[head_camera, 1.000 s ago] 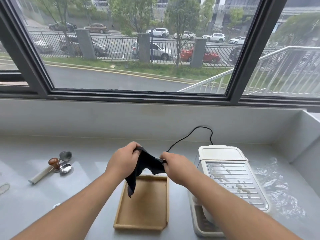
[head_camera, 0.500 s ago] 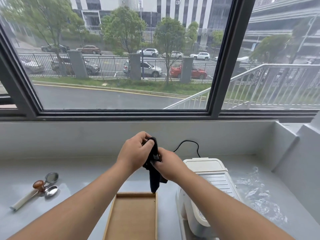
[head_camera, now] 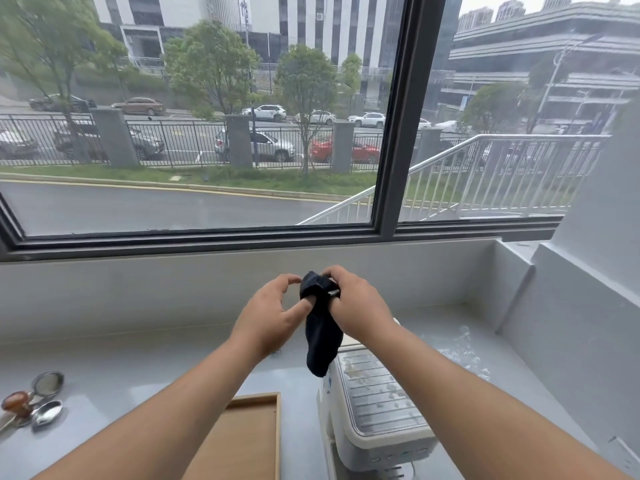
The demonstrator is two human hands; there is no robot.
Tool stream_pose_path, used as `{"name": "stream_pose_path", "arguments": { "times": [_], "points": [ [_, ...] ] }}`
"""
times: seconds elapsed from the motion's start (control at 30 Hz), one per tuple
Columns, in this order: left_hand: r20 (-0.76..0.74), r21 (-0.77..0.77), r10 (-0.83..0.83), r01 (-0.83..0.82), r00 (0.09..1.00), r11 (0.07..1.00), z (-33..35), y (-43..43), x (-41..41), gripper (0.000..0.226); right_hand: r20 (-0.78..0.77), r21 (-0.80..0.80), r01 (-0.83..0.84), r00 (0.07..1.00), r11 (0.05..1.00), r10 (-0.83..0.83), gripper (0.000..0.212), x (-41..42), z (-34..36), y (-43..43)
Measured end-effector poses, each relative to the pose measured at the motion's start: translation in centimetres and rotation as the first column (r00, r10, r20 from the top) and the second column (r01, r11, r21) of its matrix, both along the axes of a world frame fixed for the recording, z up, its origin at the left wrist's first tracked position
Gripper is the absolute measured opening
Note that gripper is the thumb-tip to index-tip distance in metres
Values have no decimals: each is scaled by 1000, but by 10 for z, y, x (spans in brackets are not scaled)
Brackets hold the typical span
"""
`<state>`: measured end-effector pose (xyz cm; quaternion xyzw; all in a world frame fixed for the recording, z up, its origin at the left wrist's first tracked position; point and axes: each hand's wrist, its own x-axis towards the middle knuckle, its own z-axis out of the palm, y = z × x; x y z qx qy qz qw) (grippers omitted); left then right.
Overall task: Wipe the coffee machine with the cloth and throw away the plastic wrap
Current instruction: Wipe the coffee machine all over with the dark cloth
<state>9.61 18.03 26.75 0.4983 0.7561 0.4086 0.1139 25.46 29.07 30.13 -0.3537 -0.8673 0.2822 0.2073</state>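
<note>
A dark cloth (head_camera: 321, 336) hangs in the air above the counter, bunched at its top. My right hand (head_camera: 358, 306) grips that bunched top. My left hand (head_camera: 272, 318) is beside it, thumb and a fingertip pinching the left edge of the bunch. The white coffee machine (head_camera: 377, 408) stands below my right forearm; its slotted metal top is spotted with stains. Crumpled clear plastic wrap (head_camera: 462, 353) lies on the counter to the right of the machine.
A wooden tray (head_camera: 251, 439) lies left of the machine at the front. Spoons and a brown-knobbed tool (head_camera: 33, 401) sit at the far left of the grey counter (head_camera: 138, 368). A low wall and a window run along the back; a wall closes the right side.
Both hands have risen with the cloth and gathered it from a spread strip into a bunch. The view has tilted up, so the tray and machine sit lower in frame.
</note>
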Motion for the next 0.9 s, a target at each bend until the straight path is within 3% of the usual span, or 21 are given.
{"name": "stream_pose_path", "arguments": {
  "times": [0.2,0.67,0.77,0.9],
  "points": [
    [-79,-126,-109,98,991,987,-30,15,28,82,108,163,49,992,985,-67,33,32,-3,24],
    [-155,-288,-139,90,978,953,-95,33,84,116,174,357,188,949,915,-263,36,76,-42,64],
    [-146,-306,-126,76,981,949,-105,37,93,122,247,337,128,944,933,-218,40,76,-55,66],
    [-119,-268,-86,51,989,962,-112,41,100,130,328,189,25,941,982,-87,45,69,-72,59]
  ]
}}
